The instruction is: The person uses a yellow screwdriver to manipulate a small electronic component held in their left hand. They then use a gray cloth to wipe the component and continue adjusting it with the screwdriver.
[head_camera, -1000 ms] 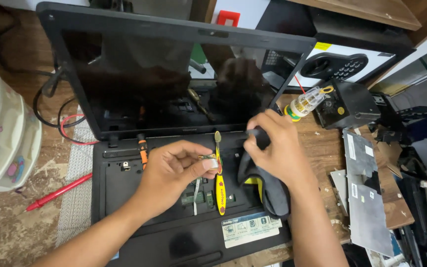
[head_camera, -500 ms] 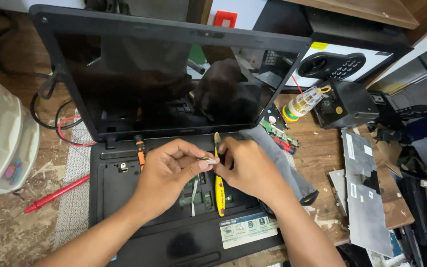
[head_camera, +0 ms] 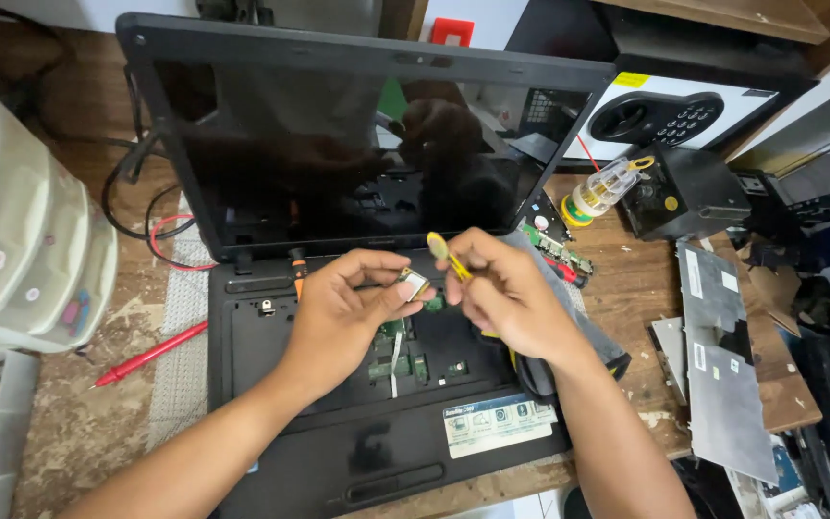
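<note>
An open black laptop (head_camera: 271, 404) lies on the wooden bench with its keyboard removed, green circuit boards (head_camera: 396, 356) showing inside. Over the open base, my left hand (head_camera: 343, 308) pinches a small metal-and-green component (head_camera: 414, 284) between thumb and fingers. Right next to it, my right hand (head_camera: 511, 293) grips a yellow-handled screwdriver (head_camera: 446, 256), its handle sticking up toward the screen and its lower end hidden behind the fingers. Both hands nearly touch above the laptop's middle.
An orange-handled screwdriver (head_camera: 298, 272) rests at the hinge. A red probe (head_camera: 151, 354) lies left on the bench, beside stacked pale plastic trays (head_camera: 21, 250). A grey cloth (head_camera: 583, 332), a loose circuit board (head_camera: 557, 248), a clear bottle (head_camera: 602, 190), a black box (head_camera: 689, 192) and metal plates (head_camera: 718, 356) lie right.
My right hand came back from the right and picked the yellow screwdriver up off the laptop base, holding it beside the component. My left hand stayed in place.
</note>
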